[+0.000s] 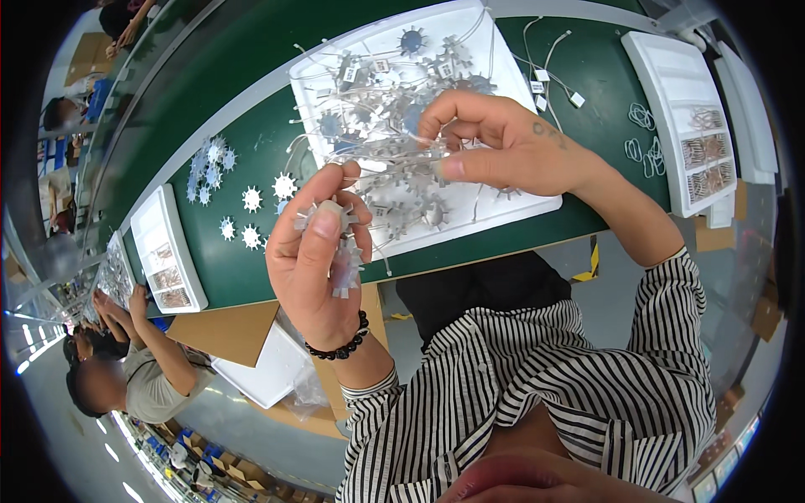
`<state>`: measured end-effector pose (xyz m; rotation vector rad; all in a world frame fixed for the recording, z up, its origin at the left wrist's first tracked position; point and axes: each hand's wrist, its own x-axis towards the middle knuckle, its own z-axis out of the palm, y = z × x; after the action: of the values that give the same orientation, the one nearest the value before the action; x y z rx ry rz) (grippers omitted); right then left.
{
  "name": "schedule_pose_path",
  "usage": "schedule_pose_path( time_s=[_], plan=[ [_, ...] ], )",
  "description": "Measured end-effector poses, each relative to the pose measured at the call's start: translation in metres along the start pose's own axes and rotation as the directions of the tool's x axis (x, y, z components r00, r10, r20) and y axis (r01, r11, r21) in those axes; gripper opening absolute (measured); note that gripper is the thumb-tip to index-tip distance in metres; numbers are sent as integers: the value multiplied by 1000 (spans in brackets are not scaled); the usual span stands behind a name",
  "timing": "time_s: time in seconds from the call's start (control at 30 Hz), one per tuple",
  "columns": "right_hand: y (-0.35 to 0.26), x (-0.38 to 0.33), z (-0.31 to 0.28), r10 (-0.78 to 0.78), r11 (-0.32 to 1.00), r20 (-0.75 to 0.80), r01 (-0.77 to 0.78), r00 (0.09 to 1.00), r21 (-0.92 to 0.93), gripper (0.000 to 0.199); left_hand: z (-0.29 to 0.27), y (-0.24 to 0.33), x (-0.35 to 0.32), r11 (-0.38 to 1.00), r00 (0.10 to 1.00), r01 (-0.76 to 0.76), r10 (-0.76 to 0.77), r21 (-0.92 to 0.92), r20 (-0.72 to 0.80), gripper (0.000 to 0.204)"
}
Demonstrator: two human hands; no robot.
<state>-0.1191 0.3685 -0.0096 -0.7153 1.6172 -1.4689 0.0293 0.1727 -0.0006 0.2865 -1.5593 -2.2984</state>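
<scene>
Our left hand (pixel 312 261) pinches toothed metal pieces (pixel 345 270) by the white tray (pixel 543 204); our right hand (pixel 507 147) curls at wires (pixel 401 152) above it, exact grip unclear. These pieces seem light, thin, bendable: we'd hold their flat centres.

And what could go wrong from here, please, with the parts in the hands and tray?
The thin wires cross over the pile in the tray, so they could tangle or snag if one is pulled. The left hand holds toothed discs near the front edge of the table; if its fingers slip, one might drop to the floor.
</scene>
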Motion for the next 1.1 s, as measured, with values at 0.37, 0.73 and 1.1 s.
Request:
schedule_pose_path(
  time_s=[0.37,0.73,1.1],
  plan=[
    [13,-6,-33,-52,958,124,15,991,286,39,15,10,9,999,999,-27,29,40,-36,42],
    [22,4,-23,-61,996,-260,77,964,51,26,26,11,8,989,997,-49,58,140,-60,40],
    [-27,31,16,-201,979,198,201,959,21,27,32,35,-1,935,993,-116,120,336,8,47]
  ],
)
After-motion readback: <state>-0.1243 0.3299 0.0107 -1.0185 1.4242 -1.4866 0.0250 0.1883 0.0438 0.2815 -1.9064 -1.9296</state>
